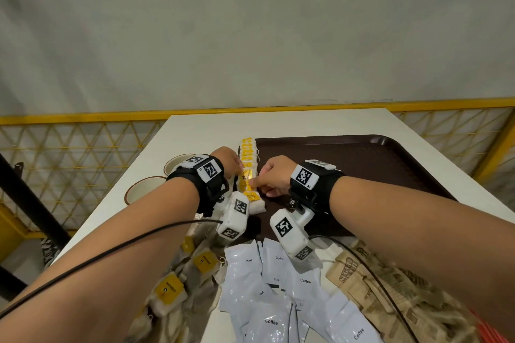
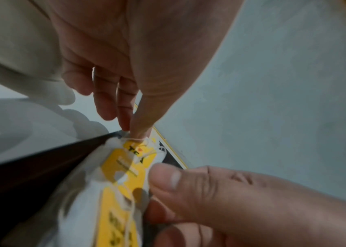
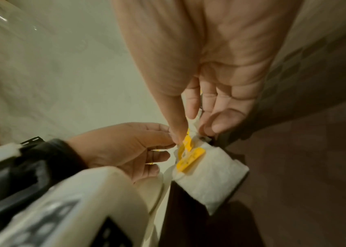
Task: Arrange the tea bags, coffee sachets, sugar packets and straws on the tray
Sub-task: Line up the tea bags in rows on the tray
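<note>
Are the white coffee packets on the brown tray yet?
No, the coffee packets lie on the table in front of the tray.

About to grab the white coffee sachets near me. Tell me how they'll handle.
The coffee sachets look glossy, so probably slippery. They lie flat, thin and slightly crinkled: likely light and floppy. They overlap loosely, so pushing one may shift the others.

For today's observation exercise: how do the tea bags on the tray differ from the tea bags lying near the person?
The row of tea bags lies overlapped along the tray's left edge; the loose tea bags lie scattered off it. Left hand and right hand handle the row; nothing touches the loose ones. Both have yellow tags.
</note>
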Tool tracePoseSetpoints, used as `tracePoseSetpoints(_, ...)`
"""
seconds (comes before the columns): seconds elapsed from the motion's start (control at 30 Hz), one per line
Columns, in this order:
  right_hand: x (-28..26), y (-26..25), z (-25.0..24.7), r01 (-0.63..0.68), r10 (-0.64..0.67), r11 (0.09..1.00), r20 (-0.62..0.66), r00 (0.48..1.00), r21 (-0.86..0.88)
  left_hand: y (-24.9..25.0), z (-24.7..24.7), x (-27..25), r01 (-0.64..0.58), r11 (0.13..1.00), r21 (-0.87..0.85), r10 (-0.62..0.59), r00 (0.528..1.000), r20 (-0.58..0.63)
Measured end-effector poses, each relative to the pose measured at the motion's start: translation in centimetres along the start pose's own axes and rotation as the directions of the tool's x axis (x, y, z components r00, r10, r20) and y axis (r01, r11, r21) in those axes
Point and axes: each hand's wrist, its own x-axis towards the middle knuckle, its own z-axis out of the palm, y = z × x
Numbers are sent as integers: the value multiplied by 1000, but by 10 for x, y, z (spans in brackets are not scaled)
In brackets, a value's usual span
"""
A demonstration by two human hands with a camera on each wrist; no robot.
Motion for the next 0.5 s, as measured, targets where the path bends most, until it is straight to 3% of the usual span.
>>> tracePoseSetpoints(0.2,1,5,6,15,-15,1000,-7,1000,-9,0,8,-1,-27,999,26,28,999,-29)
tracePoseSetpoints(0.33,-1,7,10,13,-12,999,-20,1000,33,-7,9,-2,12,998,-59,-15,998,-62)
tracePoseSetpoints(0.5,-1,8,9,6,-1,995,-54,999,98,-13,2,-11,35,999,-38,-34,999,18)
